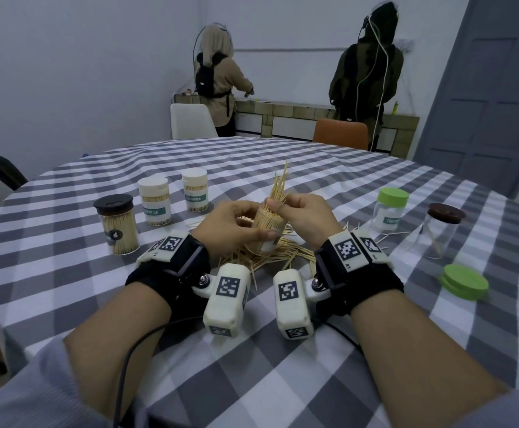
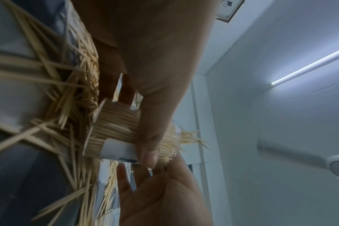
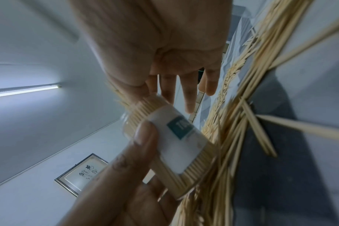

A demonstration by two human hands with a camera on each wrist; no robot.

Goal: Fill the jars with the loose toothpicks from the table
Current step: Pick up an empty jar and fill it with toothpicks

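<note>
My left hand [image 1: 245, 225] grips a clear labelled jar [image 1: 267, 225] packed with toothpicks and holds it tilted over the table. My right hand [image 1: 286, 205] pinches a bunch of toothpicks [image 1: 279, 185] that sticks out of the jar's mouth. A pile of loose toothpicks [image 1: 270, 257] lies under both hands. In the left wrist view my thumb lies across the jar [image 2: 118, 130], with the pile [image 2: 48, 91] beside it. The right wrist view has the jar's label [image 3: 176, 137] close up; my right hand [image 3: 141, 94] pinches with thumb and forefinger at the jar's mouth, its other fingers straight.
A black-lidded jar [image 1: 117, 223] and two white-lidded jars [image 1: 154, 200] [image 1: 194, 189], all full, stand at the left. At the right stand a green-lidded jar [image 1: 390, 208], a brown-lidded jar [image 1: 440, 230] and a loose green lid [image 1: 465, 281]. Two people stand at the far counter.
</note>
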